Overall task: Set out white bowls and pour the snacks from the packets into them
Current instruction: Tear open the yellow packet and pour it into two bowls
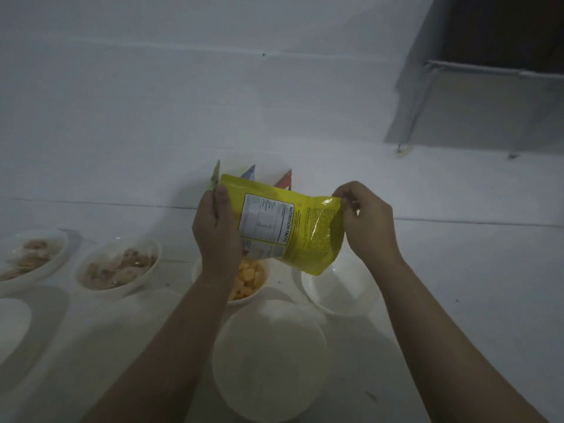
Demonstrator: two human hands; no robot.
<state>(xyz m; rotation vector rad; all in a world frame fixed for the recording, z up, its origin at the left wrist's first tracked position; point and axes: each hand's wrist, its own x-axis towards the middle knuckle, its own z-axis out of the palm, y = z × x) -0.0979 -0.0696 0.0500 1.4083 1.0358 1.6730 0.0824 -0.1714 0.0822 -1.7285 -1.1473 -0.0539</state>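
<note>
glossy yellow snack packet (305, 230) with a white, black-lettered nutrition panel (265, 222); orange-yellow snack chunks (248, 279) in a white bowl (244, 300); pale brown snacks (122, 264) in two white bowls towards the white counter's (457, 254) left edge.

Seen from the head camera in dim, bluish light:

- Bare left hand (215, 227): shown from the back, smooth surface, knuckles only faintly marked, broad thumb tip with a short nail.
- Bare right hand (366, 221): shown from the back, knuckle ridges clearer, fingertips too dark for detail.
- Bare left forearm (171, 346): uncovered from wrist to lower frame edge, narrow at the wrist, widening steadily toward the edge.
- Bare right forearm (442, 331): uncovered likewise, same tapered shape, lower part in deep shadow.
- Clothing: cannot tell; only uncovered hands and forearms within frame.
</note>
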